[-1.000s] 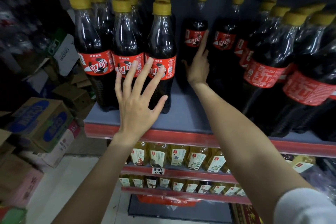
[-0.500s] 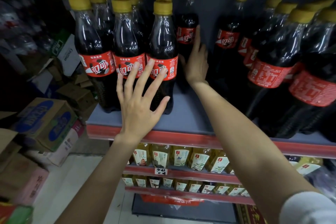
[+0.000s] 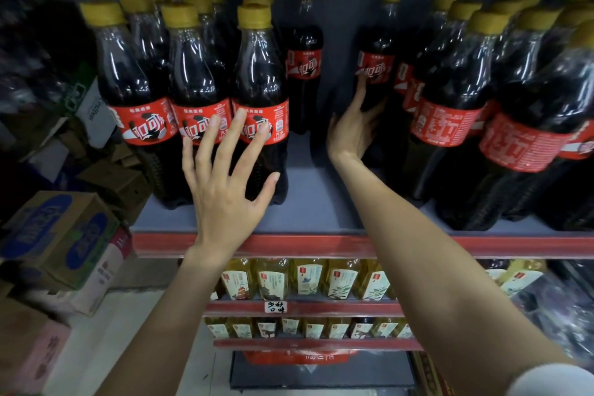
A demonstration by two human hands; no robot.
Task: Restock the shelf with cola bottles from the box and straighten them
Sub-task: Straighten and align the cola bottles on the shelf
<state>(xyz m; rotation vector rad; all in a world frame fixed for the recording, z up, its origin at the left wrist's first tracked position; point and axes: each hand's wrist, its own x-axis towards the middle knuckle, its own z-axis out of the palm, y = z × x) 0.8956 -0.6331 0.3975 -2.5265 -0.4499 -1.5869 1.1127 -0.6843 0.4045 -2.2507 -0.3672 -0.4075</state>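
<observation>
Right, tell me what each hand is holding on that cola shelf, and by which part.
Left hand: nothing; fingers spread over the front cola bottles. Right hand: fingers curl round the lower body of a rear cola bottle, below its label.

Bare forearms; white sleeve (image 3: 556, 381) edge on right arm only.

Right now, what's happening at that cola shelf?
A person is straightening cola bottles on the grey shelf. The left hand is open, fingers spread against the labels of the front-row bottles on the left. The right hand reaches deep into the gap in the middle, fingers around a cola bottle at the back. Another lone bottle stands at the back, left of it. The rows on both sides are full.
</observation>
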